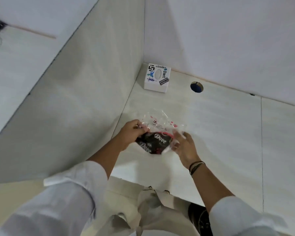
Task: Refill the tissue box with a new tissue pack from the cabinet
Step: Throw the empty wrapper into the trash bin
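Observation:
A white tissue box (pixel 156 78) covered in stickers, with an oval slot on top, stands in the far corner of the pale desk (pixel 220 133). Nearer to me, above the desk, both hands hold a clear plastic wrapper (pixel 157 123) with red print, together with dark packets marked "Dove" (pixel 153 142). My left hand (pixel 133 132) pinches the wrapper's left edge. My right hand (pixel 183 143) grips its right side, fingers partly spread. Whether the wrapper holds tissues I cannot tell.
A round cable hole (pixel 197 86) is cut into the desk right of the tissue box. White partition walls (pixel 92 92) close in the left and back. My light trousers (pixel 143 210) and the desk's front edge are below.

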{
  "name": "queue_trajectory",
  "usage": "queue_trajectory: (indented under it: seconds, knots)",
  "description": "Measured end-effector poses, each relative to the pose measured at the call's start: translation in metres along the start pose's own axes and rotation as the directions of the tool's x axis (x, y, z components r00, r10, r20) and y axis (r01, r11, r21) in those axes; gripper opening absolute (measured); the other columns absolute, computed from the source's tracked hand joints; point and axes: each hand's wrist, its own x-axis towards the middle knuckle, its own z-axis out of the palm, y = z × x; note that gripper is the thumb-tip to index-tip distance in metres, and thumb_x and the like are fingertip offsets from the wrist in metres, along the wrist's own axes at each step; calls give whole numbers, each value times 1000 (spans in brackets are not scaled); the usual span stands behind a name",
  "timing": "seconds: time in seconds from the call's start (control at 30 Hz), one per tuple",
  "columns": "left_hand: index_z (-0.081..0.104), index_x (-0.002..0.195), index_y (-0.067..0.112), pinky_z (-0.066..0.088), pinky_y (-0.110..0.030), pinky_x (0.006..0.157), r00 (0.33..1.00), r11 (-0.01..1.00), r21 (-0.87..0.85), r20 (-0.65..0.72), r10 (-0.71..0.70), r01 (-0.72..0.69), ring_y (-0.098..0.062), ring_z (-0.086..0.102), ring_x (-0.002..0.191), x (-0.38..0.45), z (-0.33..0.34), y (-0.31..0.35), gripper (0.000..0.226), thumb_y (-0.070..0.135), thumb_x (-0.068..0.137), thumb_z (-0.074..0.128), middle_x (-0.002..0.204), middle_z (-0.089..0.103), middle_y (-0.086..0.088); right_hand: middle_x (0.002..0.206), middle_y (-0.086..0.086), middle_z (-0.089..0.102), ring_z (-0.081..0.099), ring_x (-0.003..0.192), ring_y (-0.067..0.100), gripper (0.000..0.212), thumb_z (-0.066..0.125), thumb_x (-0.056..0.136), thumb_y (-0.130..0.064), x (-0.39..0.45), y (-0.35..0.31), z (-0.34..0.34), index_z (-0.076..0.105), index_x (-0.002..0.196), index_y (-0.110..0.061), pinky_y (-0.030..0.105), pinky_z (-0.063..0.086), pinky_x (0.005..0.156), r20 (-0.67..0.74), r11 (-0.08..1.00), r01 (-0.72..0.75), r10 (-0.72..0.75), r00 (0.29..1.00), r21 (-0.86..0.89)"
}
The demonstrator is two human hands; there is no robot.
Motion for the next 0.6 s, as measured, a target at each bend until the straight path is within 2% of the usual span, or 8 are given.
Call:
queue_trajectory:
  seconds: [0.07, 0.17, 0.23, 0.3, 0.37, 0.43, 0.5, 0.6]
  knots:
    - [69, 79, 25, 61, -54, 88, 998, 999, 32, 55, 14, -16, -34, 73, 107, -22, -2, -4, 11, 25, 84, 79, 111, 80, -12, 107, 8, 74, 70, 89, 26, 28, 75, 93, -15, -24, 1, 0, 60, 117, -15, 43, 57, 82, 174, 997, -26, 14, 985, 67]
    - [61, 90, 16, 63, -39, 69, 997, 999, -46, 76, 7, -3, -30, 75, 97, -50, -3, -8, 16, 22, 89, 76, 115, 77, -18, 84, 3, 74, 72, 74, 22, 34, 67, 92, 9, -50, 0, 2, 60, 118, -13, 35, 56, 66, 190, 995, 82, -68, 979, -65]
    - [64, 101, 15, 60, -31, 65, 993, 998, -66, 117, 12, -4, -28, 74, 96, -73, -5, -12, 18, 23, 90, 76, 119, 74, -16, 90, 8, 73, 71, 78, 25, 42, 64, 93, 12, -78, 6, 5, 56, 126, -12, 35, 53, 66, 194, 989, 145, -135, 972, -38]
    - [66, 116, 19, 59, -34, 69, 985, 995, -97, 171, 28, -11, -27, 73, 98, -95, -9, -19, 28, 19, 90, 76, 121, 72, -11, 100, 15, 71, 68, 86, 28, 48, 65, 92, 11, -108, 20, 5, 52, 129, -17, 37, 52, 72, 176, 987, 143, -153, 972, 69]
    - [65, 122, 23, 59, -35, 68, 981, 987, -160, 192, 24, 7, -26, 72, 94, -120, -12, -27, 31, 11, 94, 70, 119, 72, -8, 96, 15, 68, 66, 76, 24, 42, 64, 93, 10, -140, 38, 0, 52, 124, -16, 32, 51, 63, 157, 985, 150, -161, 974, 84]
    - [66, 117, 24, 59, -33, 60, 979, 977, -211, 201, 20, 24, -25, 71, 85, -146, -11, -38, 27, 6, 98, 63, 107, 74, -9, 93, 16, 63, 60, 61, 17, 33, 61, 95, 10, -174, 60, -7, 55, 119, -13, 25, 43, 47, 84, 982, 188, -190, 978, 30]
    - [69, 102, 25, 53, -28, 50, 976, 964, -262, 218, 17, 42, -22, 66, 71, -169, -2, -44, 26, 2, 97, 58, 90, 73, -8, 89, 15, 61, 54, 55, 14, 27, 55, 96, 13, -203, 82, -14, 58, 101, -14, 21, 38, 42, -10, 964, 245, -245, 969, 106]
    - [67, 86, 24, 51, -26, 45, 963, 961, -269, 271, 8, 67, -16, 64, 57, -200, 26, -50, 29, 0, 96, 55, 79, 71, -4, 92, 10, 67, 62, 67, 18, 23, 57, 98, 4, -245, 113, -28, 67, 100, -16, 29, 54, 63, -16, 882, 250, -266, 964, 398]
